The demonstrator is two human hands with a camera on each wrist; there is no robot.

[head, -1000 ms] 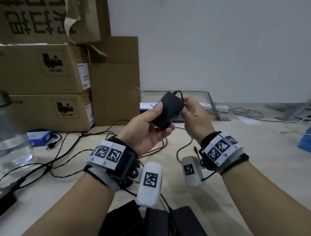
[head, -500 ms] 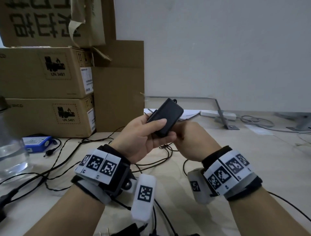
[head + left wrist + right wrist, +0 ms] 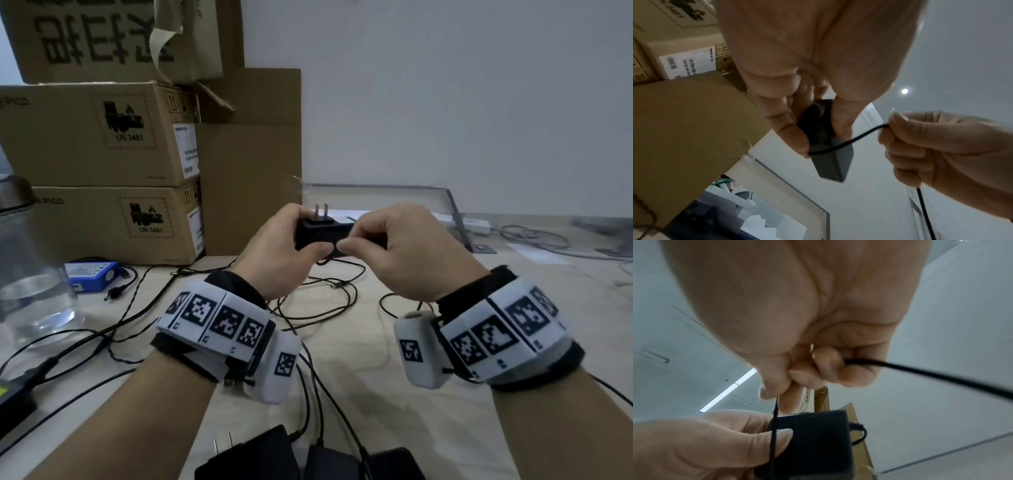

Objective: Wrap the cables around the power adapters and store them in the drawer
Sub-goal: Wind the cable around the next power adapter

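Observation:
My left hand [image 3: 284, 246] grips a black power adapter [image 3: 317, 233] above the table, its two metal prongs [image 3: 321, 211] pointing up. The left wrist view shows thumb and fingers clamped on the adapter [image 3: 826, 146] from both sides. My right hand [image 3: 387, 246] pinches the adapter's thin black cable [image 3: 849, 141] beside the body; the cable [image 3: 773, 426] runs taut across the adapter [image 3: 813, 443] and trails out of the curled fingers [image 3: 828, 363]. Three more black adapters [image 3: 260, 455] lie at the table's near edge, partly cut off by the frame. No drawer is in view.
Loose black cables [image 3: 308, 308] tangle across the light wooden table [image 3: 359, 394]. Stacked cardboard boxes [image 3: 102, 137] stand at the back left, a blue box [image 3: 92, 274] and a clear water jug [image 3: 30, 274] at the left. A clear acrylic stand [image 3: 394, 202] sits behind the hands.
The adapter has been turned so its prongs point up. My right hand came from below the adapter to its right side and now pinches the cable.

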